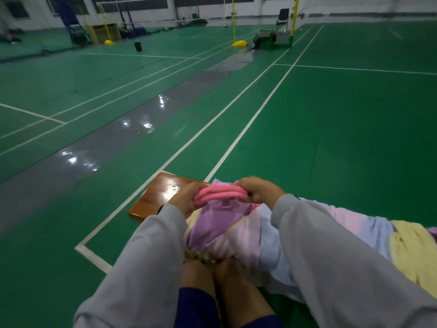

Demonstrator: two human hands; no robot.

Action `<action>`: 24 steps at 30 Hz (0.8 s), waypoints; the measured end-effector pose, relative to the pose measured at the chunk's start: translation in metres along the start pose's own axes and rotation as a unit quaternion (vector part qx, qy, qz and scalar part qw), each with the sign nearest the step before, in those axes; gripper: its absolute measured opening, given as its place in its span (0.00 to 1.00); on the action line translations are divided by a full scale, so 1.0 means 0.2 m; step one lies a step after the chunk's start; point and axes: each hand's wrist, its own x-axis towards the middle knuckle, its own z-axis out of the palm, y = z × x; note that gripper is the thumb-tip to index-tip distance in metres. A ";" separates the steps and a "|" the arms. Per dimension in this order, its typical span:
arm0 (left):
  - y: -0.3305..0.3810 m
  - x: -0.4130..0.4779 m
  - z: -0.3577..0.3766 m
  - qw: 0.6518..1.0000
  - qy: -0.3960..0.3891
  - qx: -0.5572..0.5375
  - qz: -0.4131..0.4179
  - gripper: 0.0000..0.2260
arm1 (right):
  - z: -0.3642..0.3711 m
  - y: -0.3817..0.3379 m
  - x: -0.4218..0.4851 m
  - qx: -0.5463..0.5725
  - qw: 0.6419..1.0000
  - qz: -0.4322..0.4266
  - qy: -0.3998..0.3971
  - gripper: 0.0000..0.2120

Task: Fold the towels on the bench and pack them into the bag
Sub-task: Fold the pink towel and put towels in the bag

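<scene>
Above bare knees (220,287), left hand (186,198) and right hand (260,189) clutched one folded pink towel (221,195); other towels (267,233) lay unfolded.

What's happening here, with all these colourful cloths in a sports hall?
A person is folding towels at a wooden bench beside a green badminton court. The left hand and the right hand each grip one end of a pink towel, already folded into a thick bundle, over the pile. Beneath it lie a purple towel, a light blue towel and a yellow towel, all still loose. No bag shows near the bench.
</scene>
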 end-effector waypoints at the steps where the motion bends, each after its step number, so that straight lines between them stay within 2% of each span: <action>1: 0.04 -0.03 -0.06 1.000 0.002 -0.013 0.001 0.08 | 0.06 -0.04 0.02 -0.001 1.000 0.005 -0.014 0.12; 2: 0.08 -0.05 -0.11 1.000 0.007 -0.026 0.004 0.06 | 0.13 -0.07 0.05 0.008 1.000 0.003 -0.020 0.13; 5: 0.18 0.00 -0.32 0.995 0.092 0.004 0.039 0.04 | 0.31 -0.19 0.15 0.023 1.000 -0.020 -0.002 0.09; 7: 0.23 0.07 -0.46 0.991 0.116 0.005 0.074 0.13 | 0.41 -0.26 0.23 0.043 0.997 -0.049 0.036 0.08; 10: 0.26 0.20 -0.64 0.974 0.168 0.079 0.129 0.14 | 0.56 -0.32 0.34 0.053 0.995 -0.068 0.057 0.09; 13: 0.20 0.29 -0.78 0.918 0.251 0.275 0.140 0.16 | 0.71 -0.19 0.50 -0.002 0.999 -0.018 0.045 0.06; 16: 0.02 0.38 -0.92 0.810 0.319 0.484 0.090 0.16 | 0.80 0.06 0.63 -0.167 0.984 0.048 0.024 0.08; 17: -0.04 0.39 -0.93 0.784 0.324 0.522 0.092 0.15 | 0.81 0.11 0.65 -0.193 0.980 0.041 0.027 0.08; 19: -0.13 0.43 -0.92 0.758 0.296 0.561 0.153 0.15 | 0.81 0.15 0.70 -0.225 0.971 -0.018 0.074 0.09; 21: -0.17 0.48 -0.89 0.725 0.228 0.610 0.224 0.16 | 0.78 0.12 0.74 -0.272 0.950 -0.083 0.131 0.07; 24: -0.21 0.58 -0.78 0.698 0.137 0.665 0.229 0.24 | 0.70 0.09 0.76 -0.305 0.922 -0.132 0.200 0.10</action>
